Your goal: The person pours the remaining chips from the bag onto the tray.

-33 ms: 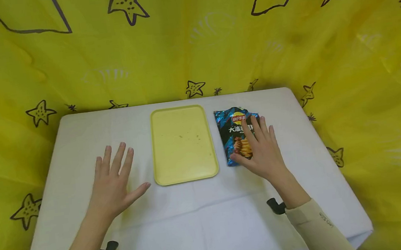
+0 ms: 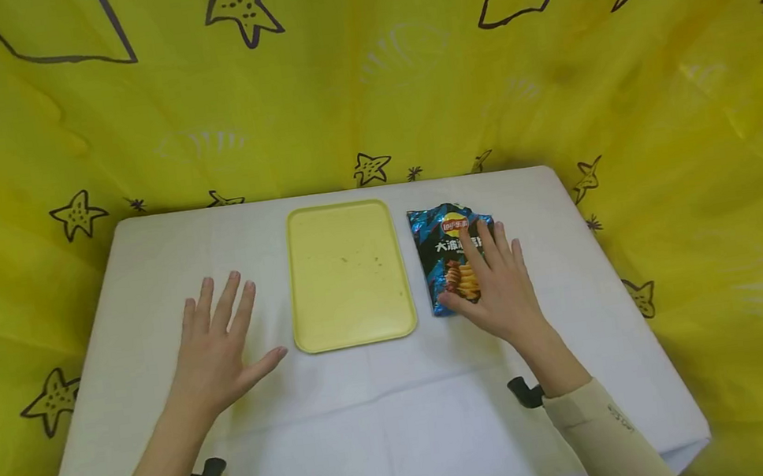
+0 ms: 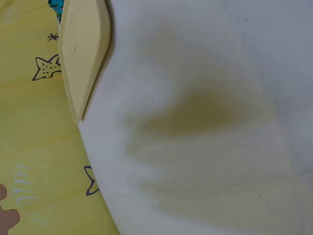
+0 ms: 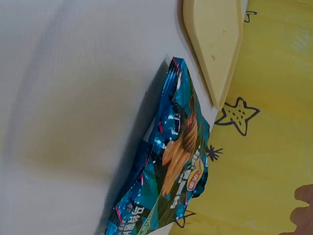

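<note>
No displacement can be made out since the earlier frame; every position is matched. By judgement, a poised pause is held, and it is best done with loose wrists and level palms; if contact is to be made, a light pinch at opposite edges is to be preferred to pressure from above, so that nothing is crushed. Nearest, beige cloth sleeves (image 2: 609, 432) are worn on forearms angled forward and inward. The bare left hand (image 2: 214, 362) is held palm down over the white cloth-covered table (image 2: 326, 427), its fingers fanned apart and nearly straight. The bare right hand (image 2: 502, 287) is posed likewise, its fingers a little closer together, and nothing is gripped by either. By it, the right side of the blue-and-black crinkled foil snack bag (image 2: 437, 259) is overlapped in the head view; no finger is seen on the bag from the right wrist, but contact cannot be ruled out. Just left of the bag, apart from it, the pale yellow rectangular tray (image 2: 350, 305) is set, marked with small specks. Farthest, yellow fabric with dark drawn stars (image 2: 322, 102) is hung.
</note>
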A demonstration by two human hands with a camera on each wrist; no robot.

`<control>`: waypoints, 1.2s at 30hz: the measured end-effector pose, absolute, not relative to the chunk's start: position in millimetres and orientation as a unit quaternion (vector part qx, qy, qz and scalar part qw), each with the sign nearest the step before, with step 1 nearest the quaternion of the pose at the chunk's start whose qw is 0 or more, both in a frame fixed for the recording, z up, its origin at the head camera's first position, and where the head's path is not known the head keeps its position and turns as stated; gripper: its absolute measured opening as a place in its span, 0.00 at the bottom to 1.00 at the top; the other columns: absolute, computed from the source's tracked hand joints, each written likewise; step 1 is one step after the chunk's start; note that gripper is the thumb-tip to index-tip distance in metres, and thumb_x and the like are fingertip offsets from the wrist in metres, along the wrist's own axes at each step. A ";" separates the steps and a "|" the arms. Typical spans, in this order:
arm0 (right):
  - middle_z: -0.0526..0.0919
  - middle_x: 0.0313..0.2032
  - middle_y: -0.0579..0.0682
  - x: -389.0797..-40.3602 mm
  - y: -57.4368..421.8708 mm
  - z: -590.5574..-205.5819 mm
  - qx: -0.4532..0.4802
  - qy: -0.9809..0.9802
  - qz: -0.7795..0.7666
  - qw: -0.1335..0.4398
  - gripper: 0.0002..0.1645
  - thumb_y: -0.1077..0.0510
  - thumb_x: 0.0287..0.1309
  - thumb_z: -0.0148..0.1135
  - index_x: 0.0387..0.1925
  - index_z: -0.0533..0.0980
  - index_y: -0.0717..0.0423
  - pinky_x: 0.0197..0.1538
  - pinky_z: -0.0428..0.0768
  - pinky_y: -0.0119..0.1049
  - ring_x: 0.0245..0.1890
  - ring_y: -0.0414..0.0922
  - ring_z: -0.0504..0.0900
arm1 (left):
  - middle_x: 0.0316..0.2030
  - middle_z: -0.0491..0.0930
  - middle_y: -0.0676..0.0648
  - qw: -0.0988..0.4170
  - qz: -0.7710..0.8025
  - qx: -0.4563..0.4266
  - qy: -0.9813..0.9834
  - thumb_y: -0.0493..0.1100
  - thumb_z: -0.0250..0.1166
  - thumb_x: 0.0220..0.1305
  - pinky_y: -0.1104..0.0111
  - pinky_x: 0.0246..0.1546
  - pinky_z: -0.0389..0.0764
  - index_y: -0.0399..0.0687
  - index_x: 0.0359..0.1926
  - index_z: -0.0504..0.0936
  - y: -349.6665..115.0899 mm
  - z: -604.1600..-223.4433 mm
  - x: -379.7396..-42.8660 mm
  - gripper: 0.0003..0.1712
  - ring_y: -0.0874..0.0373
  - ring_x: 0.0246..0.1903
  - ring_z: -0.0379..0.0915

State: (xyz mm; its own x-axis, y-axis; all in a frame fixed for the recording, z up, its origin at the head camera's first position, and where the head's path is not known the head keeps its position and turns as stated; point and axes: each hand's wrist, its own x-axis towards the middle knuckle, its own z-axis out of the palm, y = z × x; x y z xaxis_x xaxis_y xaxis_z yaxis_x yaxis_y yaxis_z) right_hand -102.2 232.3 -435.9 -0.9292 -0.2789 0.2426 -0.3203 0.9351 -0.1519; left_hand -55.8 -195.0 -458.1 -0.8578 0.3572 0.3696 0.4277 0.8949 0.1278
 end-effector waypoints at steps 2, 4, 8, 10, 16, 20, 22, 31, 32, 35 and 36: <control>0.36 0.72 0.51 -101.9 232.7 -435.6 0.154 -0.978 0.095 0.108 0.60 0.22 0.44 0.50 0.72 0.42 0.43 0.65 0.40 0.60 0.70 0.52 0.30 | 0.70 0.46 0.43 0.172 -0.110 -0.205 -0.957 0.76 0.48 0.48 0.38 0.61 0.43 0.46 0.70 0.53 -194.4 -460.5 -56.0 0.56 0.36 0.67 0.37; 0.36 0.71 0.50 -102.0 233.8 -435.8 0.154 -0.977 0.097 0.109 0.60 0.22 0.44 0.50 0.72 0.42 0.44 0.65 0.41 0.60 0.70 0.52 0.30 | 0.70 0.47 0.42 0.172 -0.119 -0.204 -0.956 0.76 0.49 0.48 0.38 0.61 0.44 0.45 0.70 0.53 -193.0 -464.3 -56.4 0.56 0.36 0.67 0.37; 0.38 0.71 0.50 -105.7 240.5 -439.6 0.153 -0.976 0.107 0.114 0.60 0.23 0.45 0.52 0.72 0.42 0.44 0.65 0.43 0.60 0.70 0.53 0.33 | 0.70 0.48 0.42 0.162 -0.141 -0.199 -0.956 0.74 0.52 0.48 0.39 0.60 0.46 0.44 0.69 0.54 -187.0 -476.8 -59.0 0.55 0.36 0.67 0.38; 0.39 0.71 0.50 -108.8 246.1 -444.2 0.147 -0.975 0.118 0.117 0.60 0.24 0.44 0.54 0.71 0.44 0.44 0.66 0.44 0.59 0.70 0.54 0.35 | 0.70 0.49 0.42 0.153 -0.148 -0.200 -0.956 0.73 0.54 0.48 0.39 0.60 0.47 0.44 0.69 0.54 -181.9 -484.2 -61.1 0.56 0.35 0.67 0.39; 0.42 0.71 0.54 -117.7 265.7 -468.5 0.112 -0.979 0.147 0.083 0.59 0.25 0.43 0.56 0.71 0.45 0.43 0.65 0.44 0.61 0.70 0.58 0.36 | 0.70 0.48 0.41 0.097 -0.157 -0.214 -0.959 0.78 0.57 0.42 0.39 0.60 0.48 0.42 0.70 0.50 -161.0 -508.8 -66.2 0.63 0.33 0.66 0.39; 0.42 0.70 0.60 -121.5 278.3 -489.9 0.078 -0.983 0.160 0.034 0.59 0.25 0.44 0.55 0.71 0.43 0.43 0.63 0.43 0.65 0.68 0.64 0.37 | 0.71 0.41 0.43 0.031 -0.154 -0.196 -0.968 0.82 0.53 0.39 0.40 0.61 0.44 0.45 0.72 0.41 -148.9 -524.2 -68.5 0.69 0.35 0.67 0.34; 0.41 0.70 0.62 -123.3 284.4 -500.1 0.063 -0.983 0.169 0.016 0.59 0.25 0.45 0.54 0.72 0.43 0.43 0.62 0.43 0.66 0.67 0.66 0.38 | 0.71 0.39 0.43 0.009 -0.159 -0.183 -0.970 0.82 0.54 0.39 0.40 0.62 0.43 0.45 0.72 0.38 -144.4 -530.1 -70.2 0.70 0.36 0.68 0.32; 0.31 0.71 0.56 -124.7 294.6 -519.4 0.009 -0.972 0.225 -0.069 0.64 0.20 0.38 0.54 0.71 0.36 0.33 0.58 0.48 0.71 0.68 0.63 0.35 | 0.71 0.33 0.42 -0.015 -0.153 -0.141 -0.978 0.82 0.57 0.35 0.40 0.62 0.38 0.41 0.71 0.35 -134.2 -545.4 -77.3 0.75 0.36 0.68 0.29; 0.30 0.71 0.56 -126.1 294.2 -520.0 0.010 -0.971 0.229 -0.073 0.64 0.20 0.37 0.55 0.71 0.36 0.33 0.57 0.49 0.70 0.68 0.63 0.35 | 0.71 0.32 0.42 -0.018 -0.151 -0.138 -0.979 0.83 0.56 0.35 0.40 0.62 0.38 0.41 0.71 0.34 -133.6 -546.2 -78.4 0.76 0.37 0.68 0.29; 0.30 0.71 0.55 -128.2 290.3 -522.0 0.014 -0.967 0.242 -0.077 0.64 0.20 0.37 0.56 0.70 0.36 0.31 0.58 0.51 0.69 0.69 0.61 0.35 | 0.71 0.32 0.40 -0.024 -0.150 -0.129 -0.980 0.84 0.54 0.33 0.41 0.62 0.36 0.38 0.70 0.33 -133.3 -548.2 -78.9 0.77 0.38 0.68 0.28; 0.31 0.71 0.56 -129.4 288.8 -522.9 0.017 -0.967 0.243 -0.077 0.64 0.20 0.37 0.56 0.70 0.36 0.30 0.58 0.51 0.69 0.69 0.60 0.35 | 0.71 0.33 0.39 -0.026 -0.149 -0.126 -0.980 0.84 0.54 0.33 0.41 0.62 0.36 0.38 0.70 0.33 -133.1 -548.6 -79.3 0.78 0.39 0.68 0.28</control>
State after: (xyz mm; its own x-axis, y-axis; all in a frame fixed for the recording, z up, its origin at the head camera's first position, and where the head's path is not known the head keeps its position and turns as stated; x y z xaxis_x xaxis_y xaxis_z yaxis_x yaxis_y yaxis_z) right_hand -129.4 288.8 -522.9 -0.9875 -0.0697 -0.1414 0.0056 0.8809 -0.4733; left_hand -79.3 -133.1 -548.6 -0.9668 0.2553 -0.0138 0.2396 0.9236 0.2994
